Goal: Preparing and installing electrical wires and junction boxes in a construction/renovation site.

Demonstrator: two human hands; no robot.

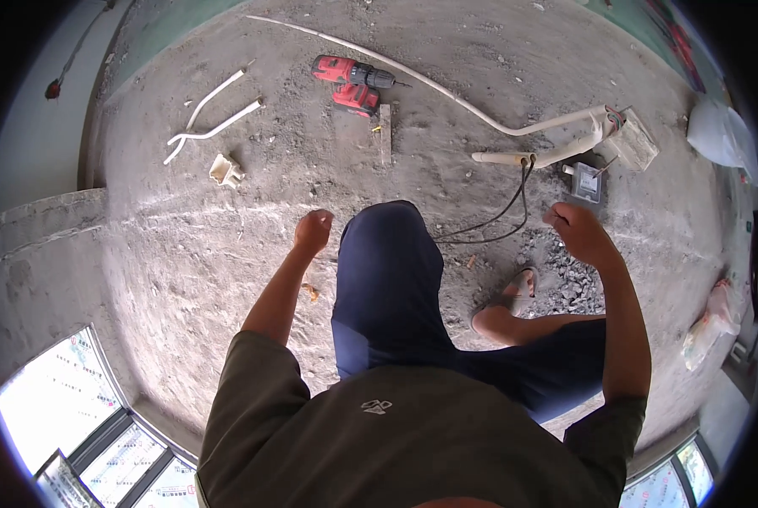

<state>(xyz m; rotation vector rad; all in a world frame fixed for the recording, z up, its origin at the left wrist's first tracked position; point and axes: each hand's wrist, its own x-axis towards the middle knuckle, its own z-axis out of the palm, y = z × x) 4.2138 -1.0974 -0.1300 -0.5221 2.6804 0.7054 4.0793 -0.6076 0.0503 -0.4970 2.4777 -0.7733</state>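
Note:
My left hand (314, 231) hovers beside my left knee with its fingers curled in; whatever may be inside them is hidden. On the other side my right hand (580, 234) has its fingers pinched together, and I cannot make out what is between them. Just beyond it lies a small grey box with a clear front (588, 182). Nearby, thick white conduit pipes (556, 154) meet a dusty block-shaped box (635, 141) with coloured wires at its edge. Black cables (514, 212) hang out of one pipe and loop over the ground between my hands.
A red and black cordless drill (358, 83) lies farther off, near a flat strip (385, 135). Bent white pipe pieces (218, 127) and a broken cream fitting (226, 170) are at left. Rubble (573, 284) is heaped by my sandalled foot (501, 317). Plastic bags (717, 131) sit far right.

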